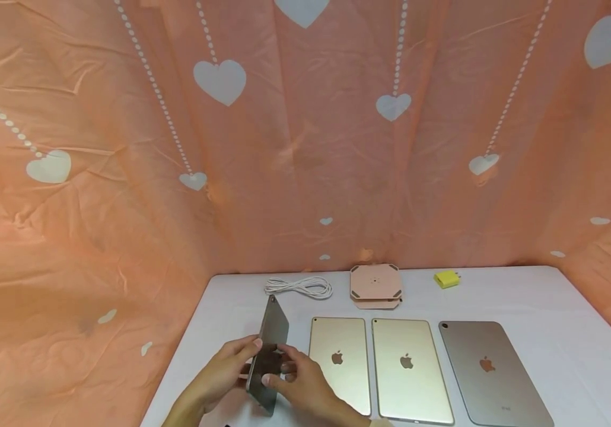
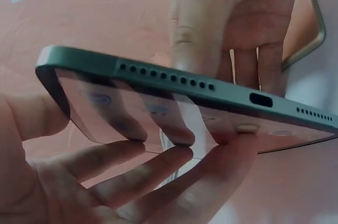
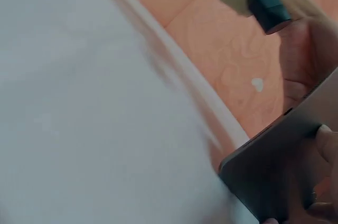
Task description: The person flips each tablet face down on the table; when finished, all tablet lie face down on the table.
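Observation:
A grey tablet point(image 1: 269, 350) stands on edge, tilted, above the near left of the table. Its lit screen point(image 2: 211, 123) faces my left hand and its port end shows in the left wrist view. My left hand point(image 1: 223, 370) grips it, thumb at the near edge and fingertips against the screen. On its back, my right hand point(image 1: 308, 379) touches with thumb and fingertips spread; some of these fingers are shaded. To the right lie two gold tablets, one nearer point(image 1: 337, 379) and one beyond point(image 1: 412, 385), then another grey tablet point(image 1: 497, 379), all backs up.
A coiled white cable point(image 1: 305, 287) lies at the back left of the white table point(image 1: 562, 320). Right of it sits a pink folded stand point(image 1: 376, 281), then a yellow power adapter point(image 1: 446, 279). An orange curtain point(image 1: 305, 148) with hearts hangs behind the table.

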Demonstrator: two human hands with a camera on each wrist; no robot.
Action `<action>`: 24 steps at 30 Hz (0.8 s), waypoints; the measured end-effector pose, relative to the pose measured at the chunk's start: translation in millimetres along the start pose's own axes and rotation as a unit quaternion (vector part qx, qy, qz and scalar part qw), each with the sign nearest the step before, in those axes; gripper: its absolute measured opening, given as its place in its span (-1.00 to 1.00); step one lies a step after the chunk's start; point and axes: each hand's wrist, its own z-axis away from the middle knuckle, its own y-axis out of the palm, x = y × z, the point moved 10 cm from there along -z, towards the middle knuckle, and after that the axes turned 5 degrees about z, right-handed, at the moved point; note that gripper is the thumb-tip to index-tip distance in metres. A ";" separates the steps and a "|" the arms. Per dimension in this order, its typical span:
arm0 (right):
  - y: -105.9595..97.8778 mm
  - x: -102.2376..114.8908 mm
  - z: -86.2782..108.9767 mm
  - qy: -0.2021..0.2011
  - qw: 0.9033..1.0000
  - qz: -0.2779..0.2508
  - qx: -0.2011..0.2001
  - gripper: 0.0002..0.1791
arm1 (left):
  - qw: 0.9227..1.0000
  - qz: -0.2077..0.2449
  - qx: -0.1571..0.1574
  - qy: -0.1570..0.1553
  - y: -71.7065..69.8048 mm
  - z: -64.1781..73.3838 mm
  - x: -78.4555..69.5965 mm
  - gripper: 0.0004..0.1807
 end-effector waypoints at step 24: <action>-4.2 8.0 6.7 -0.060 0.932 0.357 -0.024 -0.21 | 0.987 0.108 -0.121 0.002 -49.9 -9.5 40.1 -0.28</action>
